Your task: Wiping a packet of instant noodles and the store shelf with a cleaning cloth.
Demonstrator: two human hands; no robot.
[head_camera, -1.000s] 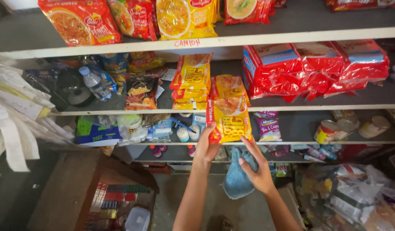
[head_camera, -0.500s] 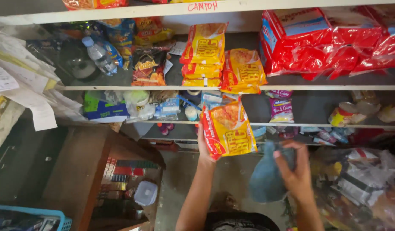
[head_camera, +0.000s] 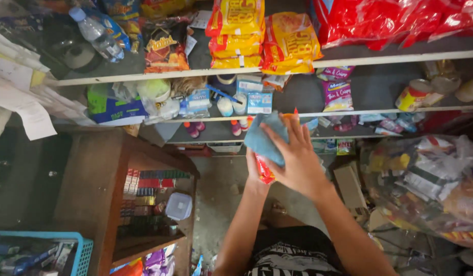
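The right hand [head_camera: 298, 156] lies flat with its fingers spread, pressing a blue cloth [head_camera: 267, 138] against a snack packet [head_camera: 263, 169]. The cloth sits under the fingers and sticks out past the fingertips, up and to the left of the hand. The packet is almost wholly hidden behind the cloth and the right hand; only a red and yellow strip shows just below the cloth, by the heel of the hand. The left hand [head_camera: 253, 168] is behind the packet and mostly covered, so whether it grips with closed fingers cannot be told; its wrist comes up right beneath the packet. Above the hands, a shelf [head_camera: 379, 60] carries yellow snack bags [head_camera: 236, 33] and red bags [head_camera: 395, 20], with a water bottle [head_camera: 95, 33] well off to the upper left. Just beyond the fingertips is a lower shelf with small blue boxes [head_camera: 259, 101]. Down to the left of the hands stands a wooden cabinet [head_camera: 93, 179] with a clear plastic tub [head_camera: 179, 206] inside.
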